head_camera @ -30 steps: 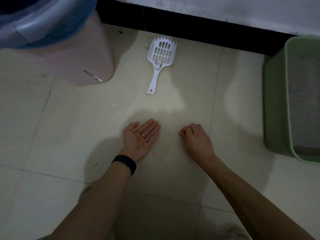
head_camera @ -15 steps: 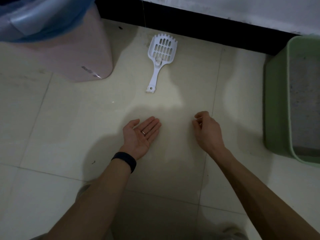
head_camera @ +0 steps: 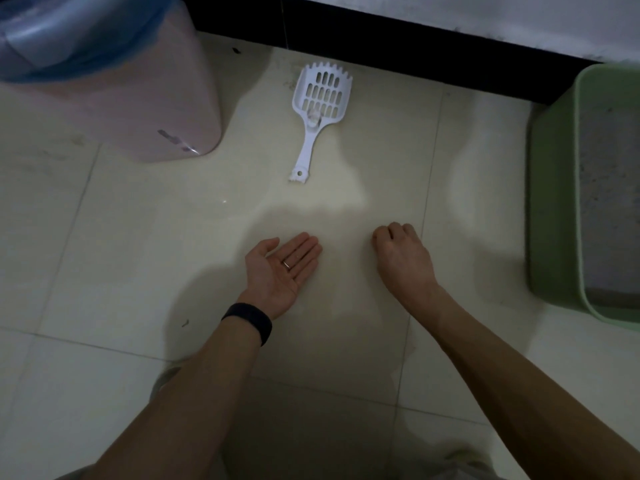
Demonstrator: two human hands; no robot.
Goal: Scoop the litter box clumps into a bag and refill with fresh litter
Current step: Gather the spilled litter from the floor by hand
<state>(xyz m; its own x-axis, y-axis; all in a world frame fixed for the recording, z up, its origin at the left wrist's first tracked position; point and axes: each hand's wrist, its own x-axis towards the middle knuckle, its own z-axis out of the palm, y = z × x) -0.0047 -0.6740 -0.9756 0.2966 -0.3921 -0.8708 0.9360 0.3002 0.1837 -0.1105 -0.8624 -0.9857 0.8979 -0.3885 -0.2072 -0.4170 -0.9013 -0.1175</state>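
Both arms reach out low over the floor [head_camera: 138, 258]. The left hand [head_camera: 282, 268] lies palm up, close to the tiles. Its fingers are straight and side by side, and the thumb sticks out apart from them. One finger has a ring [head_camera: 286, 264] on it. A black band [head_camera: 250, 322] goes round the left wrist. The palm holds nothing.

The right hand [head_camera: 403, 259] is just beside it, a little apart, with its back up. Its fingers are curled in under the hand like a loose fist. The fingertips are hidden, and nothing shows in this hand.

The white scoop [head_camera: 320, 109] lies flat on the floor, well ahead of both hands. No hand touches it. Its handle points back at the person and its toothed end points at the dark strip [head_camera: 381, 39] along the wall. A small clear bit sits where the handle meets the scoop part, and it is hard to tell what that is.

The green litter box [head_camera: 550, 202] stands at the right, well apart from the right hand. The edge of the view cuts it off, so only part shows. Grey litter [head_camera: 613, 202] is inside it.

A pink bin [head_camera: 145, 98] stands at the top left, with a blue bag [head_camera: 69, 39] in its top. The bin is cut off too. The room is dim, so small specks on the floor are hard to make out.
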